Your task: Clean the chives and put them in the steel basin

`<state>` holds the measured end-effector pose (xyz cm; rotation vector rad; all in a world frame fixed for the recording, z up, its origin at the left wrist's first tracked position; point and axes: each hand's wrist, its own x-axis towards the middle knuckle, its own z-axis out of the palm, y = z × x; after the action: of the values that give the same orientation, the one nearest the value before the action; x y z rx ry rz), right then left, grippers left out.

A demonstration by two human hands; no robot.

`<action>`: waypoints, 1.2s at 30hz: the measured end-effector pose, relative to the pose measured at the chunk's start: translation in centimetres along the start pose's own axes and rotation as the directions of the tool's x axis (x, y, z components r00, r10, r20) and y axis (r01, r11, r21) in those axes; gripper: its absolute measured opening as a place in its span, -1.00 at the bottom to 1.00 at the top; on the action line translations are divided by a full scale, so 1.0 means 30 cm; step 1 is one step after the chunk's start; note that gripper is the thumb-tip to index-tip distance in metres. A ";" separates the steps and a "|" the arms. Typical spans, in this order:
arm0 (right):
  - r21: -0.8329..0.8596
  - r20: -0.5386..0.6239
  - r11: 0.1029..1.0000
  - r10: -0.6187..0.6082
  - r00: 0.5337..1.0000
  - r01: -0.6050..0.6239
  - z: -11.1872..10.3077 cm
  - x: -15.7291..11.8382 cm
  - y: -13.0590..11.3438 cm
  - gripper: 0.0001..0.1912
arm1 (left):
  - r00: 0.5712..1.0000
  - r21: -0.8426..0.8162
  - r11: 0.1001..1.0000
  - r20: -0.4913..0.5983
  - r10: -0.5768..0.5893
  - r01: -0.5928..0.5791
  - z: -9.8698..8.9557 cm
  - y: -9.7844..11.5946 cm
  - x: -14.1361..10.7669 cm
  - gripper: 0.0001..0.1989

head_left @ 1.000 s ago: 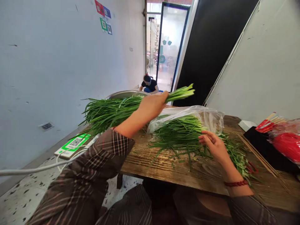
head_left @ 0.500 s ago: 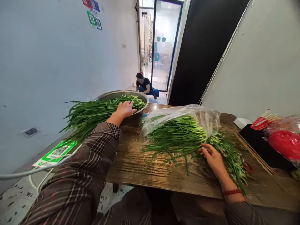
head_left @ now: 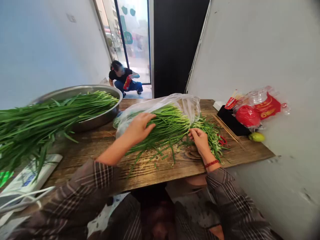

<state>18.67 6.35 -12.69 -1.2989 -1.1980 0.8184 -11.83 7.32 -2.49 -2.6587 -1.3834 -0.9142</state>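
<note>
Long green chives [head_left: 162, 125] lie on the wooden table, partly under a clear plastic bag [head_left: 185, 101]. Over their left part is my left hand [head_left: 140, 128], fingers apart, holding nothing. My right hand [head_left: 198, 137] is at the pale stem ends, thumb and fingertips pinched together; what they hold, if anything, is too small to name. Beside it on the right is a heap of loose trimmings [head_left: 212, 133]. More chives [head_left: 82, 108] rest in a large metal bowl [head_left: 93, 122] at the left, their leaves hanging over its side.
A black box [head_left: 231, 121] with red packets stands at the right, near thin sticks [head_left: 228, 130], red-handled scissors [head_left: 222, 140] and a yellow-green fruit [head_left: 256, 136]. A white device [head_left: 37, 171] and cables lie at the left. A person [head_left: 123, 78] squats by the glass door.
My left hand has moved from the chives in the bowl to above those by the bag. The view has turned right. The squatting person now holds something red.
</note>
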 end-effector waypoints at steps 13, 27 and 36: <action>0.039 -0.084 0.962 -0.265 0.961 0.269 0.123 0.267 -0.156 -0.62 | 0.999 0.058 0.998 0.040 -0.025 0.023 0.311 0.013 -0.047 -0.58; -0.399 0.217 0.702 -0.552 0.805 0.590 0.127 0.279 -0.065 -0.69 | 0.990 0.098 0.990 0.093 -0.109 0.100 0.261 0.019 -0.048 -0.58; -0.558 0.281 0.602 -0.511 0.812 0.571 0.144 0.276 -0.042 -0.77 | 0.996 0.026 1.000 -0.086 0.003 -0.001 0.243 0.098 -0.057 -0.72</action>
<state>16.32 15.20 -10.44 -1.2812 -1.9234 -0.0023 -6.79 6.16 -8.65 -2.5683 -1.3643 -0.9909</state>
